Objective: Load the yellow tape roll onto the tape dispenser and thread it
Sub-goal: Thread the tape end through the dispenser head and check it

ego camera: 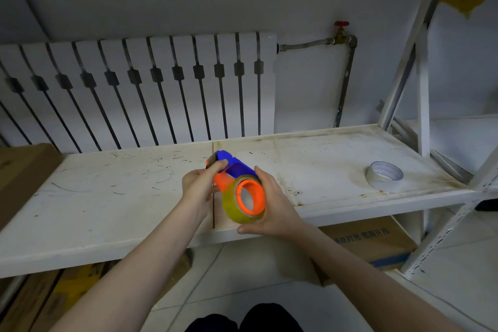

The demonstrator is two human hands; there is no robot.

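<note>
Scuffed white shelving [107, 197] runs in front of a ribbed radiator [134, 83], and both hands work just above the shelf's front edge, near the seam between its two boards. The yellow tape roll [237, 210] already sits on the orange hub [250, 194] of the tape dispenser [229, 170], so loading looks done and threading is the step in hand.

The right hand [272, 202] cups the roll from the outer side, its grip closed around roll and hub together. The left hand [199, 186] pinches the blue-and-orange front end of the dispenser, fingers closed on it near the far tip.

To thread well, the right hand should probably hold the roll steady on the hub while the left finds the loose tape end; I cannot see that end from here, nor whether any tape has been drawn out. It would help to peel it sticky side away from the frame and feed it flat and straight toward the front end, so it neither folds on itself nor sticks early.

A white tape roll [384, 175] lies unused toward the shelf's right end.
</note>
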